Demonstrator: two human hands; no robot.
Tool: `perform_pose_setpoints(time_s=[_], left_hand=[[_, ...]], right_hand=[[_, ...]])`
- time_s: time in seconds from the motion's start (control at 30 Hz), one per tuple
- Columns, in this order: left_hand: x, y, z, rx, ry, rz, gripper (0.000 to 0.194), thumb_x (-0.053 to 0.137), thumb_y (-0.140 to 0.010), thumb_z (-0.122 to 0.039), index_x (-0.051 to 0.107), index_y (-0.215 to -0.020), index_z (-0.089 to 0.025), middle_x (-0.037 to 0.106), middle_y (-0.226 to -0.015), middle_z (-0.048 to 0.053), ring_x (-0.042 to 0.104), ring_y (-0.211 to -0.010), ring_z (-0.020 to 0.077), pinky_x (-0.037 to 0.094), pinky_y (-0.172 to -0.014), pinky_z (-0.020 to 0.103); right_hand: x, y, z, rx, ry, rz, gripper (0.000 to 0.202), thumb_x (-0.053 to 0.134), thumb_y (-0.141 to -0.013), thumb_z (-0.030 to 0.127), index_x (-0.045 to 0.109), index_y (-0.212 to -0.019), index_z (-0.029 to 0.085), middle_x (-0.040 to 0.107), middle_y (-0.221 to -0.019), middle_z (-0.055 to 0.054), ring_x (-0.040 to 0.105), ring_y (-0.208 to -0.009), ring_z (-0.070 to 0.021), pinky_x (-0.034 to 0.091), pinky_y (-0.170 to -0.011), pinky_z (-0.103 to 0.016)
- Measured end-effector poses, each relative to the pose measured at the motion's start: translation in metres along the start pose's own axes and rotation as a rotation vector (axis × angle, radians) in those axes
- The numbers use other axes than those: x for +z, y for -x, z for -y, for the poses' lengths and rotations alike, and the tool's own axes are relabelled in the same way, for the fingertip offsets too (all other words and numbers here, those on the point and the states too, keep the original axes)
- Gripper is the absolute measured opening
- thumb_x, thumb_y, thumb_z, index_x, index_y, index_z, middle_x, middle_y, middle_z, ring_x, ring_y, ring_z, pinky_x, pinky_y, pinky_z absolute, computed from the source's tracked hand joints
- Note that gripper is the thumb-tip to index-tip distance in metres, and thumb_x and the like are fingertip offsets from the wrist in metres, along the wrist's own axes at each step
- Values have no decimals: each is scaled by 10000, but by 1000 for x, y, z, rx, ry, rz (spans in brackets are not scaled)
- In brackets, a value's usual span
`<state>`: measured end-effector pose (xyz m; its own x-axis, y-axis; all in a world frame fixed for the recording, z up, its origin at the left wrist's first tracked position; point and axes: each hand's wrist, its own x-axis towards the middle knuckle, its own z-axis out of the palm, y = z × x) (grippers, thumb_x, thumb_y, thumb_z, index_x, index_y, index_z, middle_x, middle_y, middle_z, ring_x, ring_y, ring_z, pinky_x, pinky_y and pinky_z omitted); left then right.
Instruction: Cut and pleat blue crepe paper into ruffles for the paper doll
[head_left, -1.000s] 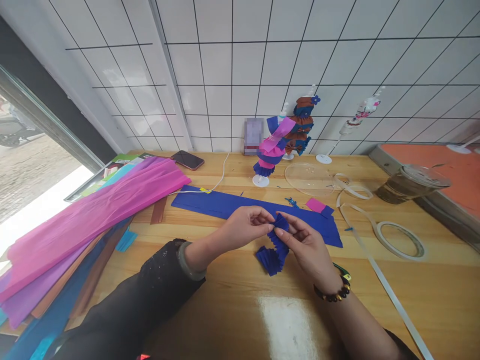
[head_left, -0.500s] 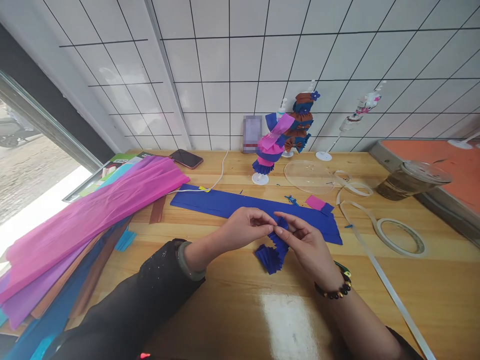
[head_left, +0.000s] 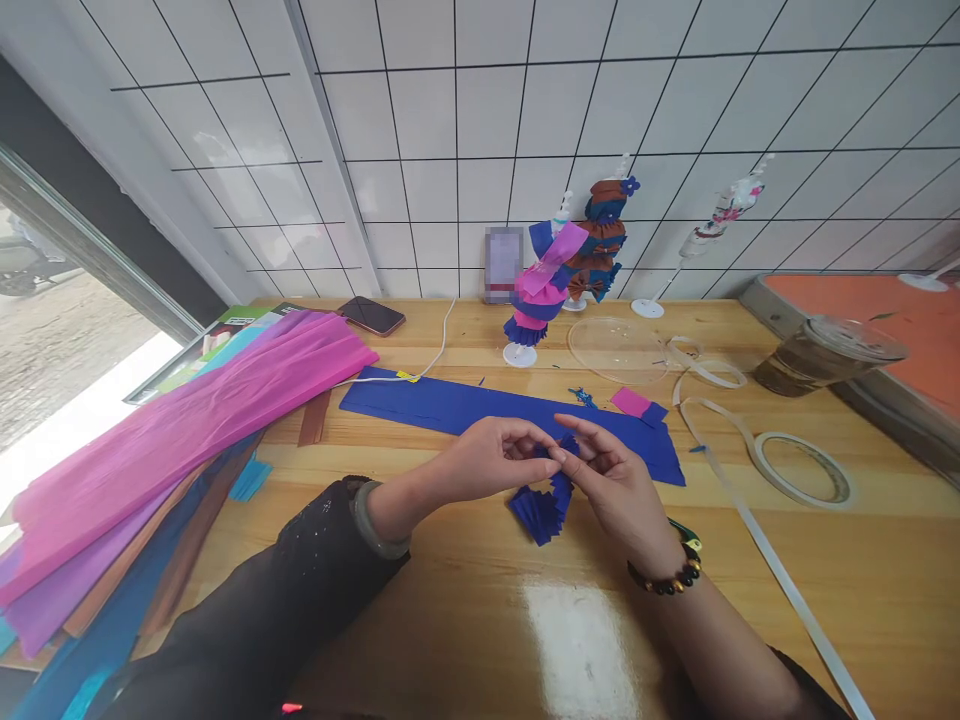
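A pleated strip of dark blue crepe paper (head_left: 541, 513) hangs from between my fingertips, its folded lower end fanned out just over the wooden table. My left hand (head_left: 499, 460) pinches the strip's upper edge from the left. From the right, my right hand (head_left: 611, 485) pinches the same edge with thumb and fingers, close against the left fingertips. Parts of the strip are hidden behind the fingers. Behind both hands lies a long flat sheet of blue crepe paper (head_left: 427, 401), with a small pink paper piece (head_left: 631, 402) at its right end.
Folded pink crepe paper (head_left: 195, 420) and other colours are stacked at left, near a phone (head_left: 373, 315). Paper-dressed doll figures (head_left: 541, 290) stand along the tiled wall. To the right are a clear plastic plate (head_left: 619, 350), a tape roll (head_left: 804, 500) and a lidded drink cup (head_left: 814, 360).
Both hands stay together on the pleated strip. The fingertips have shifted slightly to the right along its edge, and less of the strip shows between them.
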<state>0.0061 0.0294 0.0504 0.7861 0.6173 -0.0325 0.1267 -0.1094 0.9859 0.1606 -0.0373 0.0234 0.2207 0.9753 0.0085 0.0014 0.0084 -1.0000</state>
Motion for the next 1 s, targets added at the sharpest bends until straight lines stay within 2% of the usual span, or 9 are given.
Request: perform_pose_setpoints(time_s=[0.13, 0.27, 0.37, 0.53, 0.7, 0.9, 1.0], left_hand=[[0, -1, 4, 8, -36, -60, 239, 590, -686, -218, 616, -900, -115, 532, -640, -7, 505, -571, 78, 409, -545, 190], [0, -3, 3, 16, -14, -78, 211, 567, -701, -188, 624, -883, -99, 575, -682, 19, 517, -619, 87, 422, -593, 197], [-2, -3, 1, 5, 1, -93, 198, 566, -701, -187, 630, -863, -94, 597, -696, 32, 527, -629, 91, 429, -611, 204], [-6, -2, 2, 5, 3, -124, 182, 573, -690, -187, 641, -840, -109, 612, -697, 32, 541, -642, 96, 432, -615, 202], [-8, -3, 2, -11, 66, -169, 164, 578, -692, -194, 641, -821, -116, 602, -672, 19, 533, -609, 79, 424, -601, 191], [-9, -5, 2, -16, 145, -193, 169, 599, -687, -214, 643, -823, -123, 609, -681, 17, 530, -610, 77, 418, -594, 192], [-9, -5, 4, -26, 166, -202, 174, 606, -684, -220, 641, -826, -125, 610, -686, 20, 530, -610, 79, 420, -601, 201]], right_hand=[[1, 1, -1, -3, -2, 2, 372, 656, -681, 331, 584, -1029, 223, 593, -832, -5, 538, -769, -121, 459, -646, -224], [2, 2, 2, 9, -19, -2, 293, 662, -672, 332, 600, -931, 210, 606, -791, -6, 540, -690, -107, 465, -589, -211], [1, 2, 3, 11, -8, 10, 296, 663, -671, 334, 591, -931, 211, 606, -790, -7, 536, -639, -96, 453, -538, -200], [-1, 2, 2, -22, 57, -14, 296, 658, -671, 349, 604, -923, 203, 621, -805, -23, 544, -648, -111, 466, -567, -228], [-3, 2, 2, -26, 115, 2, 290, 643, -676, 382, 643, -894, 191, 618, -738, -27, 534, -614, -120, 468, -569, -256], [-3, 2, 1, -65, 138, 40, 296, 659, -673, 337, 646, -934, 200, 527, -588, 27, 477, -541, -90, 436, -529, -232], [-3, 2, 1, -49, 140, 34, 280, 664, -666, 332, 658, -916, 206, 537, -581, 29, 477, -531, -87, 430, -518, -227]])
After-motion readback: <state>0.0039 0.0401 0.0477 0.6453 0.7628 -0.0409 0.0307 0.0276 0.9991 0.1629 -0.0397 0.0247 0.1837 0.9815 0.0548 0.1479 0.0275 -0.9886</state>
